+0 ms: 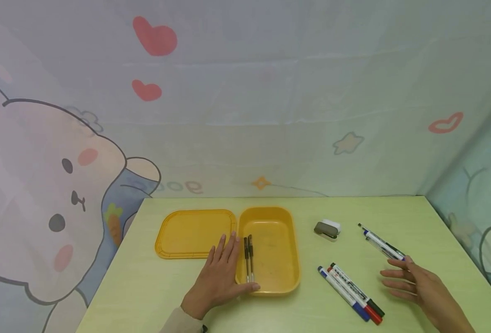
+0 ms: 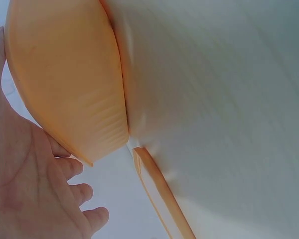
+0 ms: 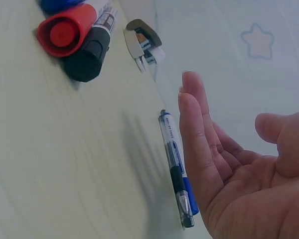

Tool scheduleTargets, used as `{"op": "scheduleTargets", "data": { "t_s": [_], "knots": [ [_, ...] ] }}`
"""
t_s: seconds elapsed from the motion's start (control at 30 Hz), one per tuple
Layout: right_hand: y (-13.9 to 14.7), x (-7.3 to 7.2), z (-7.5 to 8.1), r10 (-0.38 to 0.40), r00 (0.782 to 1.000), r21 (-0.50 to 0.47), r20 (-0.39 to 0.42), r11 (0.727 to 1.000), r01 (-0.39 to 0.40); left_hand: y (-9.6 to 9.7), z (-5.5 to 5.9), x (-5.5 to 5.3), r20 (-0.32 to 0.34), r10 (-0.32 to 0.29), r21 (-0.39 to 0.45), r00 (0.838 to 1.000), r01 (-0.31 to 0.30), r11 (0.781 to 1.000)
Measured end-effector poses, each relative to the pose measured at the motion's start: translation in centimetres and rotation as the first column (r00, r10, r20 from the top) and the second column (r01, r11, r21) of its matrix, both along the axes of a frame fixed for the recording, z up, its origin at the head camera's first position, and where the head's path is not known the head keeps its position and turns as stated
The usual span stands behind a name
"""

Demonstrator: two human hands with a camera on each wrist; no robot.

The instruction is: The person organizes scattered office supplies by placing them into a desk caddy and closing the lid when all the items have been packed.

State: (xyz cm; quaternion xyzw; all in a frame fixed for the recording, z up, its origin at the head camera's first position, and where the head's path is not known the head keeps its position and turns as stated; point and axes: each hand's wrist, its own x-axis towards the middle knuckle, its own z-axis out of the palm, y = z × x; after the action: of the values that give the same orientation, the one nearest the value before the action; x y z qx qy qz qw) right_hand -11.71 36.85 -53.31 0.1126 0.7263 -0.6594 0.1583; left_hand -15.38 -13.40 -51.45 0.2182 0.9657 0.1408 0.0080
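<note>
My left hand (image 1: 216,282) rests with straight fingers against the left rim of a yellow plastic box (image 1: 276,263). In the left wrist view the fingertips touch the outside of the box (image 2: 70,84). Two dark-capped pens (image 1: 248,259) lie side by side along the inner left of the box. On the right, my right hand (image 1: 426,289) hovers over the table with loosely bent fingers and nothing in them. Just beyond its fingertips lie a few slim pens (image 1: 383,245), partly overlapping; the right wrist view shows the pens (image 3: 174,169) close beside the fingers.
Left of the box lies a flat yellow lid (image 1: 197,233). Three whiteboard markers (image 1: 349,291), capped blue, red and black, lie between box and right hand. Behind them sits a small grey and white stapler (image 1: 326,230). A printed cloth (image 1: 270,115) hangs behind the table.
</note>
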Motion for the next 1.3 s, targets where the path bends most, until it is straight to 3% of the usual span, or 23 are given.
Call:
{"op": "scheduleTargets", "data": {
  "t_s": [0.6,1.0,1.3],
  "knots": [
    [1.8,0.3,-0.2,-0.028,0.999,-0.034,-0.02,0.999,0.028,0.0,0.1,0.0,0.001,-0.005,0.007,1.0,0.005,1.0],
    [2.5,-0.1,-0.7,-0.056,0.995,-0.041,0.085,0.997,0.06,-0.1,0.0,0.0,-0.004,-0.003,0.008,1.0,0.003,1.0],
    [2.7,-0.2,-1.3,-0.081,0.993,-0.032,0.091,0.996,0.084,0.0,0.0,0.1,0.007,0.001,0.022,1.0,-0.001,1.0]
  ]
}}
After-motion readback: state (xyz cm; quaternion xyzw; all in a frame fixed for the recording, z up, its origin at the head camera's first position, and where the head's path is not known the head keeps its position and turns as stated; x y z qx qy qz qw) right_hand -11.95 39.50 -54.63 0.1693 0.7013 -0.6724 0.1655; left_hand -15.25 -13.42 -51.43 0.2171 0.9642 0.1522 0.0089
